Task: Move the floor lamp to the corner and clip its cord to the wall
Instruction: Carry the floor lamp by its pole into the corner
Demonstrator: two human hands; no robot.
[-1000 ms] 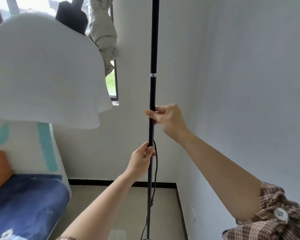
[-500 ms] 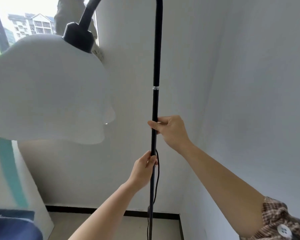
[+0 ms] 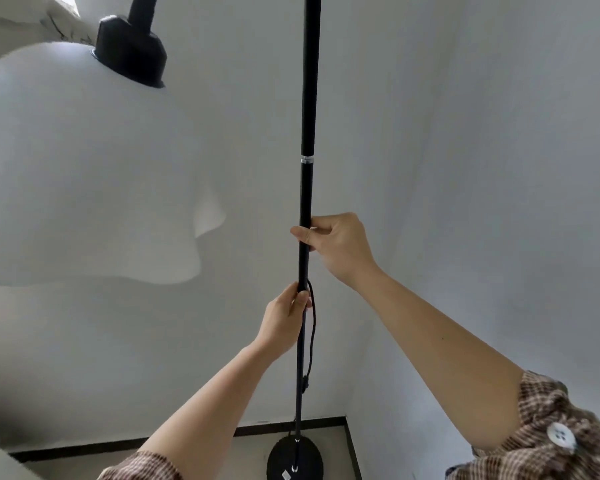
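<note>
The floor lamp's thin black pole (image 3: 307,188) stands upright in the middle of the view, right by the corner where two white walls meet. Its round black base (image 3: 294,460) rests on the floor by the dark skirting. My right hand (image 3: 338,245) is shut around the pole at mid height. Just below it, my left hand (image 3: 286,315) grips the pole too. A black cord (image 3: 311,336) hangs in a loop along the pole under my left hand. The big white shade (image 3: 84,168) with its black cap fills the left.
White walls close in behind the lamp and on the right (image 3: 499,202). A dark skirting board (image 3: 118,445) runs along the floor edge. The shade hides most of the room to the left. A strip of pale floor shows around the base.
The view has swung closer to the corner; the bed and the window have left the frame. The lamp's base has come into view on the floor. Both hands keep their grip on the pole.
</note>
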